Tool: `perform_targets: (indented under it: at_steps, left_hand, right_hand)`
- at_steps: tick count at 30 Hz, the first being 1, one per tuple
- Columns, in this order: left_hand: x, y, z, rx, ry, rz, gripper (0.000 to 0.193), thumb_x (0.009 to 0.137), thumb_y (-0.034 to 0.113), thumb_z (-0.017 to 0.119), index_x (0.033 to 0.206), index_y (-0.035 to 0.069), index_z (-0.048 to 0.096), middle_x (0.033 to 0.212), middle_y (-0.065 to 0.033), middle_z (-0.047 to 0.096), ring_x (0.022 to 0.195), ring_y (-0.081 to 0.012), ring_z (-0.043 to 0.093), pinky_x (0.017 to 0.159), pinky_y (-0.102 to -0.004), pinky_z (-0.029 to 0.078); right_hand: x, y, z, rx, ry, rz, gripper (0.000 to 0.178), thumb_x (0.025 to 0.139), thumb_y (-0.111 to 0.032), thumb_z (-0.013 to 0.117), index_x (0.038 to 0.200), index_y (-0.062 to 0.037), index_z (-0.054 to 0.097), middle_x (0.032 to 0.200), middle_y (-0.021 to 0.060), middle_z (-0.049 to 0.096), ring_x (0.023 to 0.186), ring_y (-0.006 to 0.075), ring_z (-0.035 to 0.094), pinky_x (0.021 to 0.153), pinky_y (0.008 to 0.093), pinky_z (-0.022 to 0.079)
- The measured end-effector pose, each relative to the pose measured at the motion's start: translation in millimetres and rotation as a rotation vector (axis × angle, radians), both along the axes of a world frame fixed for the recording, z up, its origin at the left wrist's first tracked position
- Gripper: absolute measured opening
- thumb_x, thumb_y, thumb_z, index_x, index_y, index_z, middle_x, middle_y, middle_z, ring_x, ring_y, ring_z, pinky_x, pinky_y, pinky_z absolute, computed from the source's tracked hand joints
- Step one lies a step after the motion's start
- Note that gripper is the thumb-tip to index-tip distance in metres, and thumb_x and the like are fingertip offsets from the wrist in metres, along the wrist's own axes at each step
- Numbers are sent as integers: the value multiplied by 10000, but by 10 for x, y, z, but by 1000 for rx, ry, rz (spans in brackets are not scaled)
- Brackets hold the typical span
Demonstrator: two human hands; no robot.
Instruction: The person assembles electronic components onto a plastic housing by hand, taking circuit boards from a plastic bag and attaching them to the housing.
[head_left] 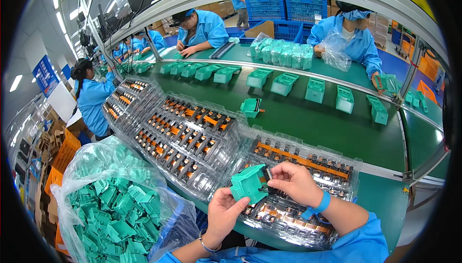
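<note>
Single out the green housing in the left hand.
The green housing held above the clear trays, between the left hand and the right hand, unlike those lying in the bag or on the belt.

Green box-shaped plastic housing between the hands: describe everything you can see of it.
The green box-shaped plastic housing looks smooth and hollow, with walls around a recess. It is held tilted above a clear plastic tray. The bare left hand grips its left and near sides; the bare right hand holds a small black part at its right side. Whether that is attached is unclear.
</note>
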State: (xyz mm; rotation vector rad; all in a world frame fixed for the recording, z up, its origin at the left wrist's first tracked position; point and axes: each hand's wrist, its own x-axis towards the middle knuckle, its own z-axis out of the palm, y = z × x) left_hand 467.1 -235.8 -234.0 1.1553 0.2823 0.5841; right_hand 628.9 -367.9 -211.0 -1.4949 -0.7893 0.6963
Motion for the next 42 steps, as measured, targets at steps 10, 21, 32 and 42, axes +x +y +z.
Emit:
perform_targets:
  at_steps: [10,21,32,42]
  left_hand:
    - [-35,-53,18,64,26,-17,281,785,-70,651,987,-18,463,1011,-125,579,936,-171,596,822,-282,502]
    - [-70,71,12,-45,-23,-98,451,794,-57,636,1166,-4,387,1183,-152,512,1090,-213,526,929,-339,444]
    - [-945,369,282,435,13,89,254,836,-92,549,1076,-19,510,1114,-167,578,1053,-224,569,917,-340,456]
    - [-1775,1074,635,1191,613,777,427,709,-29,672,1114,21,548,1052,-144,585,887,-258,583,768,-333,478]
  right_hand:
    - [10,20,-42,-29,149,54,220,773,-60,700,945,11,583,822,44,613,769,88,580,681,237,498]
    - [42,82,7,23,173,-40,202,745,-50,722,884,4,587,737,20,603,693,83,581,612,218,481]
    - [1809,817,-86,-101,-139,-488,152,749,-31,641,723,-22,492,651,37,514,533,132,543,437,297,514]
    - [1990,1351,-667,-240,74,-470,146,754,18,633,726,18,489,665,85,496,548,219,566,470,368,566]
